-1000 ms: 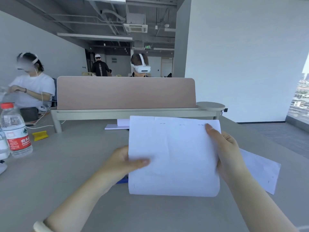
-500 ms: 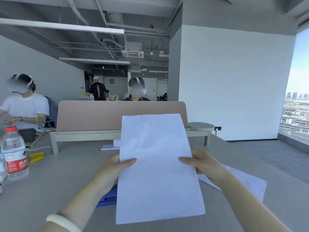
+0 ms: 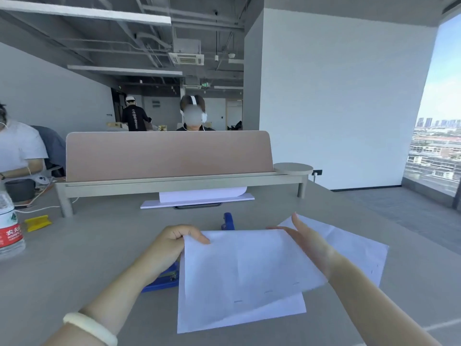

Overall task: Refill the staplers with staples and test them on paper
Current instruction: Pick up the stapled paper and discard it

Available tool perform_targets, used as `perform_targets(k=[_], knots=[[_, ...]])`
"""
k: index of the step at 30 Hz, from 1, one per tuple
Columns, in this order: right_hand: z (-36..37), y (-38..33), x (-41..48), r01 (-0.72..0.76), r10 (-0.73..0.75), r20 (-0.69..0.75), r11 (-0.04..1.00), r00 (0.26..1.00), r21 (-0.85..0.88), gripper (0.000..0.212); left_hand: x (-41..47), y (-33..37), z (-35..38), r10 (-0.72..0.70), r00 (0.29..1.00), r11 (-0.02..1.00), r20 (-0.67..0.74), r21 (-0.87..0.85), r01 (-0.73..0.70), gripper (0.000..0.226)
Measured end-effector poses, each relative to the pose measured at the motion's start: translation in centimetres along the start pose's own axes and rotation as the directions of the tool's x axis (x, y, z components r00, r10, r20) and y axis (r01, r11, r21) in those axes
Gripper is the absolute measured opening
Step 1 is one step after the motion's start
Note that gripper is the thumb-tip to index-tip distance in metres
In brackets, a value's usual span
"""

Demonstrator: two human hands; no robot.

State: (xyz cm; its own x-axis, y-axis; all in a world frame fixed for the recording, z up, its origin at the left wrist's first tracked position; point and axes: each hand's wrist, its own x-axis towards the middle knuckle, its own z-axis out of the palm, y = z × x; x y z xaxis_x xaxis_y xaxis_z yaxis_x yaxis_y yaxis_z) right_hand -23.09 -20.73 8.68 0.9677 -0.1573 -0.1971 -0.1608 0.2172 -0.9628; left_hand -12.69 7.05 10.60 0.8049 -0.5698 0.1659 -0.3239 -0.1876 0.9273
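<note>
My left hand (image 3: 172, 243) pinches the top left corner of a white paper sheet (image 3: 244, 275) that is folded over toward me above the grey table. Several small staple marks run along the folded flap's lower edge. My right hand (image 3: 306, 243) rests flat on the sheet's right side with fingers stretched out. A blue stapler (image 3: 162, 278) lies on the table under my left wrist, mostly hidden by the paper. The top of a second blue stapler (image 3: 228, 221) shows just beyond the sheet. Another white sheet (image 3: 359, 248) lies flat under my right hand.
A water bottle (image 3: 10, 231) stands at the left edge, with a yellow object (image 3: 37, 222) near it. A pile of paper (image 3: 199, 198) lies below the pink desk divider (image 3: 167, 156). People sit at the left and behind the divider. The table (image 3: 74, 258) ends at the right.
The sheet came down from upright in front of me and folded over toward the table. My right hand let go of its edge and now lies flat on it. The view tilted up.
</note>
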Motion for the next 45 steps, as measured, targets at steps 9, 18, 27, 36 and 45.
perform_targets(k=[9,18,27,36,45], knots=[[-3.3,1.7,-1.5,0.103,-0.098,0.039,0.984,0.994,-0.148,0.041,1.7,1.0,3.9,0.056,0.997,0.994,0.062,-0.096,-0.05,0.035],[-9.7,1.1,-8.0,0.144,-0.227,-0.249,0.939,0.941,-0.313,0.056,4.2,1.5,11.5,-0.058,0.921,0.989,0.385,0.15,-0.001,0.009],[-18.4,7.3,-20.8,0.32,-0.221,-0.456,0.935,0.862,0.153,0.083,2.7,3.9,28.9,0.011,0.951,0.984,0.308,-0.17,0.043,0.014],[-23.1,16.7,-29.9,0.192,-0.005,-0.786,0.971,0.618,0.145,0.032,-3.9,2.9,46.7,-0.103,0.764,0.981,0.637,-0.064,0.185,0.01],[-25.6,33.4,-31.6,-0.24,0.599,-0.719,0.801,0.353,0.549,0.015,-10.1,-10.1,54.6,-0.425,0.476,0.898,0.77,0.424,0.117,0.05]])
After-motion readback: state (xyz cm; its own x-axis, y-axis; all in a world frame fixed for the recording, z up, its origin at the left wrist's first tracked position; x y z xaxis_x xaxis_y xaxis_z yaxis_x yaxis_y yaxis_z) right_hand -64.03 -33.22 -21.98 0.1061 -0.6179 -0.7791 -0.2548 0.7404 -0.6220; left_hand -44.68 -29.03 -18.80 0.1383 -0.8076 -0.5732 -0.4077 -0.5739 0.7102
